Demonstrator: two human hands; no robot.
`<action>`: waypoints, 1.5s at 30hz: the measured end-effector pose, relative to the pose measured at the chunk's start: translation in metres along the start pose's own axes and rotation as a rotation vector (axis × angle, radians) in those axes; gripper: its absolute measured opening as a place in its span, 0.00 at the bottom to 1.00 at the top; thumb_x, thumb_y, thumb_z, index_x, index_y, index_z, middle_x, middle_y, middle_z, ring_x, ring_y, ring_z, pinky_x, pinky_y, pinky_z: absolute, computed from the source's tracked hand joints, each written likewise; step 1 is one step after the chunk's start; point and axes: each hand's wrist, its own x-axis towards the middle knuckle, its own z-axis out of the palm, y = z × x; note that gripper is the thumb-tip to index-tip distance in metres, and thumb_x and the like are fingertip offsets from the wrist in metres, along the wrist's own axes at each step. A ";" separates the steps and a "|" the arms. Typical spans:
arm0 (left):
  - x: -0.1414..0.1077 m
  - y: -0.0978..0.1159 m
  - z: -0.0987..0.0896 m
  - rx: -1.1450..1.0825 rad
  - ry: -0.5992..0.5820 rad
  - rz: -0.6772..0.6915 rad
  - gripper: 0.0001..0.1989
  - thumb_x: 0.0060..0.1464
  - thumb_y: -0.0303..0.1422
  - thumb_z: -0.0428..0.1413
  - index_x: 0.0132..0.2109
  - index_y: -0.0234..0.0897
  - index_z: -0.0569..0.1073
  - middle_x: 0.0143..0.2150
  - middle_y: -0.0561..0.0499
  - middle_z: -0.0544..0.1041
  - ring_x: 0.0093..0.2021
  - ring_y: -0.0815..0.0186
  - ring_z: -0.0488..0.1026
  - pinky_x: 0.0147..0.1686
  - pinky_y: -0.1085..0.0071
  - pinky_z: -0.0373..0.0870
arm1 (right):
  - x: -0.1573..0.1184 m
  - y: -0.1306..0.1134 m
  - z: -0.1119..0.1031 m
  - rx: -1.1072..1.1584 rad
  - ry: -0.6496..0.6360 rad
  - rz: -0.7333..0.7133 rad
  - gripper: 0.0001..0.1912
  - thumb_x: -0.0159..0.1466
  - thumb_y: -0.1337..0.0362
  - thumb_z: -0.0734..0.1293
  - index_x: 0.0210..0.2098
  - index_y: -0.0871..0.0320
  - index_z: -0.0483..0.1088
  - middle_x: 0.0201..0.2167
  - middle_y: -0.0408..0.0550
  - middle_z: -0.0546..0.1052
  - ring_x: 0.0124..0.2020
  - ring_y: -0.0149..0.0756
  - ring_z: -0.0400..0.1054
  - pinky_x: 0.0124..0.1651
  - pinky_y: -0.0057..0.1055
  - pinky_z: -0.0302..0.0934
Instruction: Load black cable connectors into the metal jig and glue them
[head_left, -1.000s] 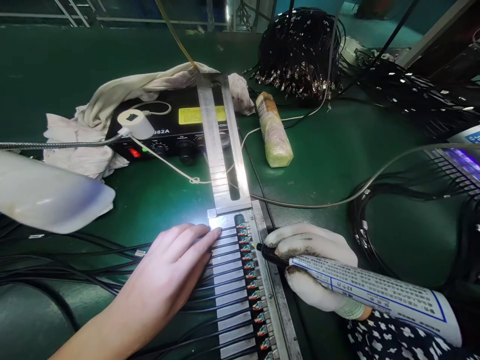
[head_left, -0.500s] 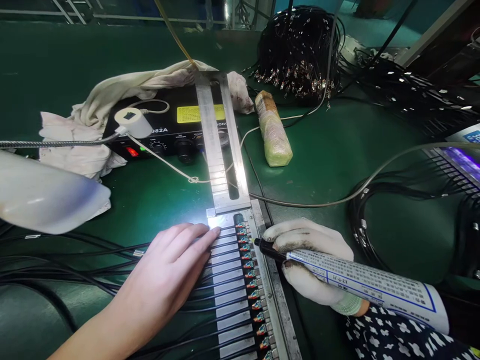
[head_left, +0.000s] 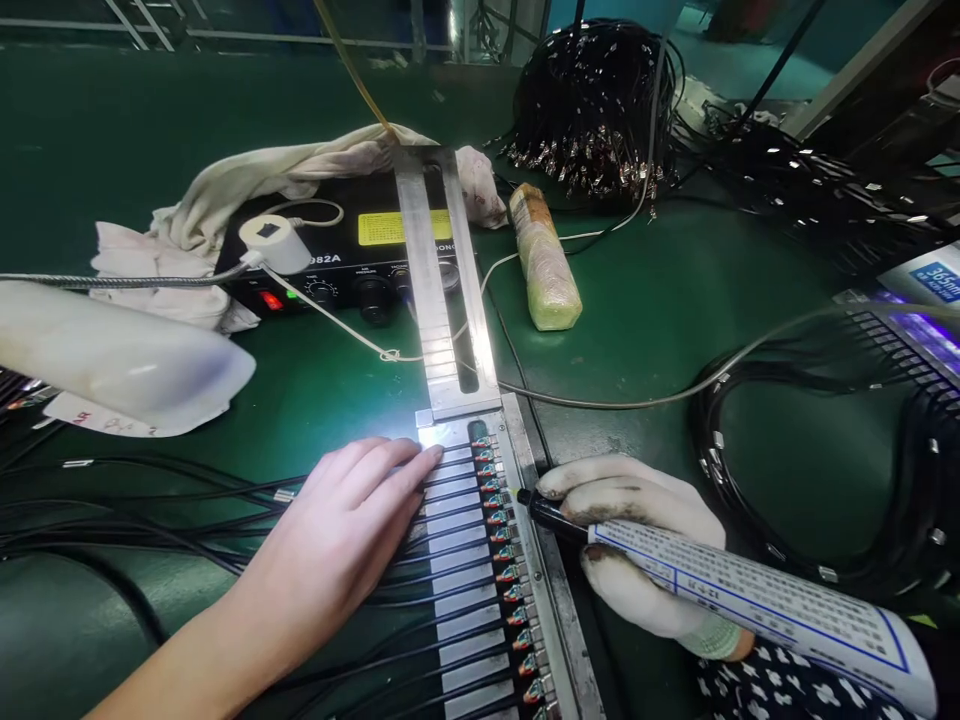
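My left hand (head_left: 341,530), bare, lies over black cables (head_left: 461,529) at the left edge of a metal fixture (head_left: 469,625). Its fingers are extended close together, index fingertip on a cable near the far end; the thumb is hidden. The cables lie side by side across the fixture, ending in small connectors (head_left: 501,533) with exposed coloured wires along its right side. In a stained white glove, my right hand (head_left: 645,540) is wrapped around a labelled glue syringe (head_left: 750,600). The syringe's black tip points left, close beside the row of connectors.
Behind the fixture stands a black dispenser box (head_left: 330,285) draped with cloth (head_left: 285,165). A slotted metal plate (head_left: 439,375) extends toward it. A wrapped block (head_left: 551,275) lies to the right. Cable bundles (head_left: 600,100) sit behind and right. A white lamp-like shape (head_left: 135,350) juts in from the left.
My right hand and the syringe have moved slightly toward me along the connectors. My left hand stays on the cables. The whole view has shifted a little.
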 end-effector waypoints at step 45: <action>0.002 0.001 -0.002 -0.006 -0.011 -0.007 0.20 0.63 0.24 0.50 0.61 0.32 0.63 0.53 0.41 0.69 0.51 0.58 0.65 0.48 0.60 0.64 | 0.005 0.003 0.003 0.020 -0.003 -0.014 0.09 0.55 0.72 0.69 0.37 0.62 0.75 0.37 0.53 0.81 0.37 0.38 0.77 0.40 0.31 0.75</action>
